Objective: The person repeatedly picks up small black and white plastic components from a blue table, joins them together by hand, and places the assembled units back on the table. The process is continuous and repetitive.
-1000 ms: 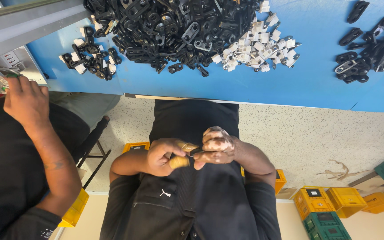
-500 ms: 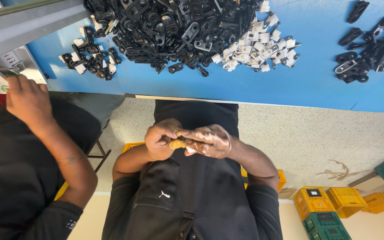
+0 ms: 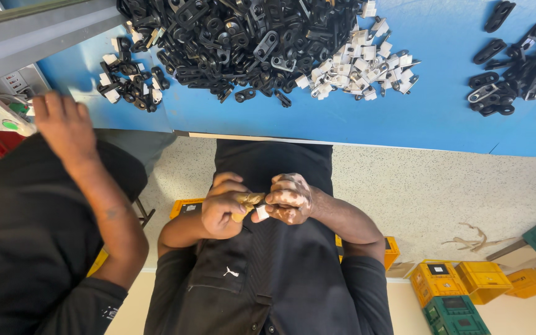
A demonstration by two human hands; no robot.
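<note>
At frame centre the left hand point(image 3: 223, 208) and right hand point(image 3: 288, 198) meet, pinching a small white piece point(image 3: 261, 213). Black plastic parts point(image 3: 231, 37) heap on the blue table point(image 3: 404, 118) above.

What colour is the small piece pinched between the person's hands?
White; the small piece shows in the head view, beside a tan object.

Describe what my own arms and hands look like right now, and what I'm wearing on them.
Both hands are bare: the left hand and right hand show no gloves, and no rings or watch are visible. The forearms are uncovered. Short black sleeves end near the elbows and belong to a black shirt with a small white emblem on the chest.
</note>
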